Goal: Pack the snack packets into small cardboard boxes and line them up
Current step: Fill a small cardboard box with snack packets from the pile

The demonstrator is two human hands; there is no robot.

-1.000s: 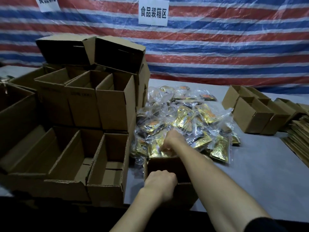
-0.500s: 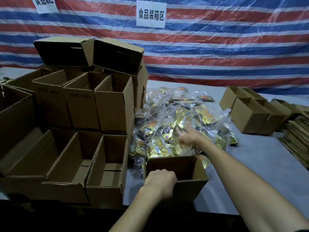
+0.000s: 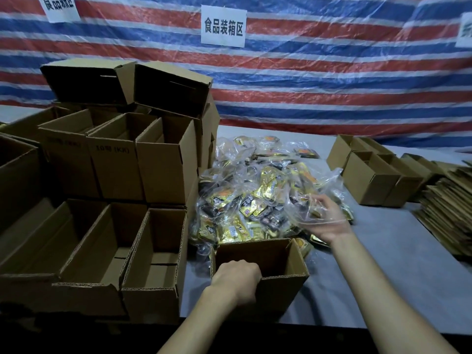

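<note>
While left hand (image 3: 236, 277) grips box (image 3: 288, 275) | sign (image 3: 223, 26): 食品装箱区 | carton (image 3: 115, 172): 10号 (KK)

White sign (image 3: 223, 26) on striped tarp (image 3: 332, 72): black characters "食品装箱区". 
Second sign (image 3: 61, 7), upper left: cropped and blurred, unreadable. 
Third sign (image 3: 463, 31), right edge: cut off, unreadable. 
Upright cardboard box (image 3: 115, 169), stack at left: faint print "10号 (KK)". 
Neighbouring box (image 3: 66, 164): similar print, too dim to read. 
Snack packets (image 3: 255, 200): lettering too small to read.

Dim, blue-tinted light; soft, wide-angle-bowed edges.
</note>
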